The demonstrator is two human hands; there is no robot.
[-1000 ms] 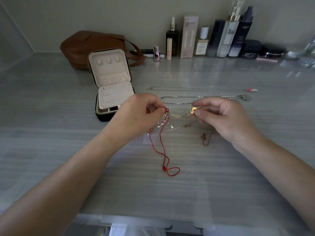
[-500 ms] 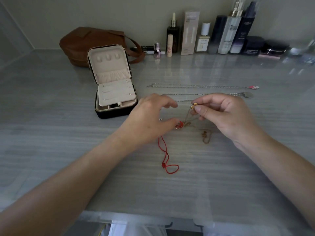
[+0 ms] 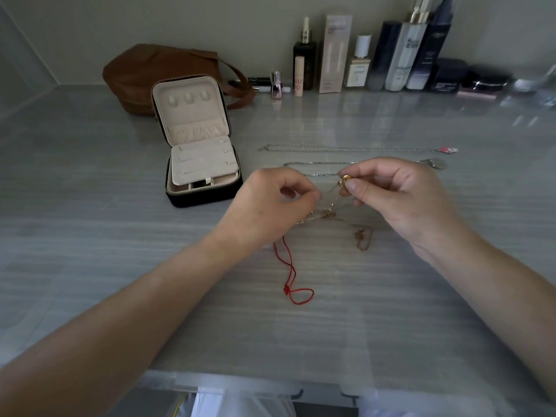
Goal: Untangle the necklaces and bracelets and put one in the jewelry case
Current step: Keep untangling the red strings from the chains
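Note:
A tangle of thin gold chains (image 3: 326, 212) lies on the grey table between my hands. My left hand (image 3: 270, 203) pinches a fine chain at the tangle's left side, fingers curled. My right hand (image 3: 400, 194) pinches a small gold pendant (image 3: 346, 178) lifted just above the table. A red cord bracelet (image 3: 291, 278) trails from under my left hand toward me, its loop flat on the table. Another gold chain end (image 3: 362, 237) lies below my right hand. The black jewelry case (image 3: 204, 194) stands open to the left, with a cream lining.
Two silver necklaces lie stretched out behind my hands, the far one (image 3: 355, 149) with a pink charm, the near one (image 3: 310, 164) with a round pendant. A brown leather bag (image 3: 144, 73) sits behind the case. Cosmetic bottles and boxes (image 3: 391, 61) line the wall.
My left hand has lowered the red cord to the table and now pinches a fine chain instead. My right hand keeps hold of the gold pendant, slightly higher.

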